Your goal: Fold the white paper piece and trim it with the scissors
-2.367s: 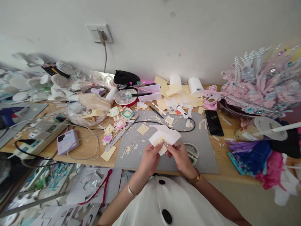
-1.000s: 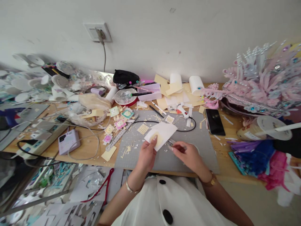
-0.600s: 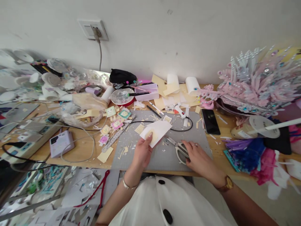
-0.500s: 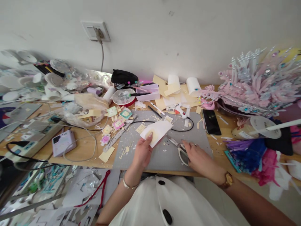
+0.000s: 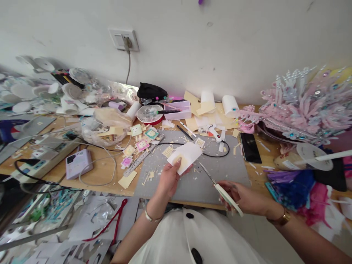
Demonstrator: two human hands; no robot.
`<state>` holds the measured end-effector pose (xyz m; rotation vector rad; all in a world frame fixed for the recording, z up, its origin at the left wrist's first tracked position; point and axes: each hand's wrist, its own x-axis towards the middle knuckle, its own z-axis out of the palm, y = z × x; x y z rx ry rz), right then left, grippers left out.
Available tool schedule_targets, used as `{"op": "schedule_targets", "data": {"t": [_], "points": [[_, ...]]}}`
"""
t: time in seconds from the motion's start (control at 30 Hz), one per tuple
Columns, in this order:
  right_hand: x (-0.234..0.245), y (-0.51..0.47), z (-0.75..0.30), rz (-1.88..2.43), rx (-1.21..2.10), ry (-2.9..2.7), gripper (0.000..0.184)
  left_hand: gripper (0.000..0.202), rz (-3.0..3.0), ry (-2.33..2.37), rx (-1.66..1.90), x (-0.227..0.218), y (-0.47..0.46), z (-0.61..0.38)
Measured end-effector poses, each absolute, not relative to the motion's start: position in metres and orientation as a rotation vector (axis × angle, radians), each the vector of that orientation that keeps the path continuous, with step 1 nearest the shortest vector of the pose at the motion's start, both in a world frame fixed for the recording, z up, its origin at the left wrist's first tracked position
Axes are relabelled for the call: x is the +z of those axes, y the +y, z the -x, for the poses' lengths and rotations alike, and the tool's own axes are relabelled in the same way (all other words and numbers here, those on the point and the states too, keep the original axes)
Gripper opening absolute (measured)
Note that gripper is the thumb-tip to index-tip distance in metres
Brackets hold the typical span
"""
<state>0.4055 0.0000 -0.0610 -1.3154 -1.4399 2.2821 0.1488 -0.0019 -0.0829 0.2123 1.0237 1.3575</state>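
My left hand (image 5: 169, 178) pinches a piece of white paper (image 5: 189, 153) over the grey cutting mat (image 5: 154, 187), its thumb on top of a yellowish patch on the sheet. In my right hand (image 5: 239, 196) is a pair of scissors (image 5: 224, 194) with pale handles, raised above the mat's front edge. The blades point up and left towards the paper and stand apart from it. Behind the paper lie a small textured yellow piece (image 5: 168, 151) and a similar piece (image 5: 200, 142). Paper scraps are scattered over the mat.
Left of the mat lie several colourful square-faced figures (image 5: 142, 145) and a ruler (image 5: 143, 157). A white glue gun (image 5: 216, 134) with a black cable rests behind. To the right are a phone (image 5: 250, 147), a drink cup (image 5: 310, 156) and pink feathery crowns (image 5: 302, 106).
My right hand has lifted the scissors off the mat and turned them upright towards the paper. My left hand still holds the paper in nearly the same place. The view has shifted slightly.
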Motion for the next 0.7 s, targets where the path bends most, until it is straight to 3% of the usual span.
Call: {"op": "schedule_targets", "data": {"t": [0.27, 0.47, 0.7], "points": [[-0.049, -0.016, -0.384, 1.153, 2.279, -1.206, 0.066, 0.04, -0.224, 1.045, 1.352, -0.074, -0.004, -0.154], [-0.064, -0.013, -0.368, 1.115, 2.291, -1.066, 0.056, 0.033, -0.204, 1.06, 1.362, -0.076, -0.009, -0.155], [-0.078, -0.011, -0.364, 1.102, 2.315, -0.965, 0.056, 0.028, -0.189, 1.079, 1.376, -0.079, -0.012, -0.149]]}}
